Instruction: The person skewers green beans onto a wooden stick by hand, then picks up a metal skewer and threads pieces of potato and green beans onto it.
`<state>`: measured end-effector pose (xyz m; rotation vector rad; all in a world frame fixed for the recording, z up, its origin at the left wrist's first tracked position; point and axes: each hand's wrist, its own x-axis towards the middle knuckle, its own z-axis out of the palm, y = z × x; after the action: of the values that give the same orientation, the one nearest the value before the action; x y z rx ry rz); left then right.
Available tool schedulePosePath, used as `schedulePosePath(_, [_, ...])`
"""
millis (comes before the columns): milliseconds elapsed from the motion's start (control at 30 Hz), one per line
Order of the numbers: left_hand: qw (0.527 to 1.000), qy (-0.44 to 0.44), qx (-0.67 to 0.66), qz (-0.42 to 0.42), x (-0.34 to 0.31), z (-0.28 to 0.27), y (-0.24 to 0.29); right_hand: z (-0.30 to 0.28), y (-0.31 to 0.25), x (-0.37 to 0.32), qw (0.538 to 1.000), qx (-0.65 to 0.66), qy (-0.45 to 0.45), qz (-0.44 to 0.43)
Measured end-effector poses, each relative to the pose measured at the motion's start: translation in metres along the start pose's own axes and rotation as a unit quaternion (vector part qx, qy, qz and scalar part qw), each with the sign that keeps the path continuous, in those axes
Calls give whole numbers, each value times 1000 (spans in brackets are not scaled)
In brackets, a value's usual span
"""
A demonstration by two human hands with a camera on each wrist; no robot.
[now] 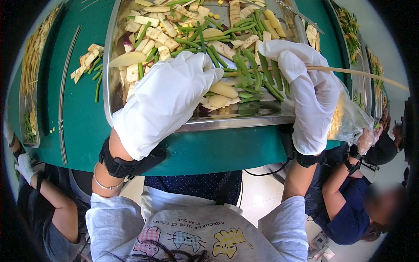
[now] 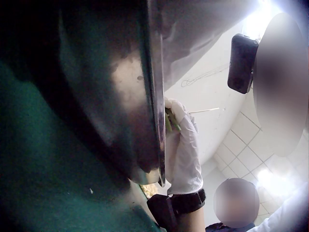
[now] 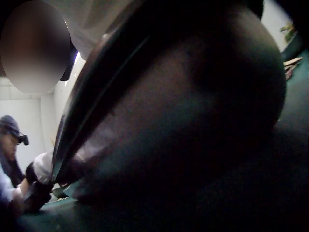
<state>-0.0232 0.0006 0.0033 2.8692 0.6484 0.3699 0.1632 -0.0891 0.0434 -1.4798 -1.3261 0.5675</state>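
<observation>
In the head view my white-gloved right hand [image 1: 307,83] pinches a thin wooden skewer [image 1: 355,73] over the tray's right side. Several cut green bean pieces [image 1: 264,67] hang side by side along it, left of my fingers. My gloved left hand [image 1: 168,100] is over the tray's near left part, back of the hand up and fingers bent toward the vegetables; I cannot tell whether it holds anything. Below both hands the metal tray [image 1: 235,123] holds green beans, potato slices [image 1: 224,90], pale eggplant strips [image 1: 161,38] and corn kernels. The left wrist view shows the right hand [image 2: 186,150] beyond the tray rim.
Metal skewers [image 1: 67,96] lie left of the tray on the green table [image 1: 205,150], beside a small pile of cut vegetables [image 1: 89,61]. A clear plastic bag [image 1: 353,118] is at the right. Other trays [image 1: 37,74] flank the table, and people work at both sides.
</observation>
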Motion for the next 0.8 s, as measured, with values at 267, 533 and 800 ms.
schedulePosePath(267, [1000,-10,-3,0,1,-1,0,0,-8,3,999,-39,-31,11])
schedulePosePath(533, [1000,-3,-7,7,0,-1,0,3,-8,5,989,-133,-42,-49])
schedulePosePath(800, [1000,-4,-1,2,0,-2,2,4,-12,5,992,-119,-40,-22])
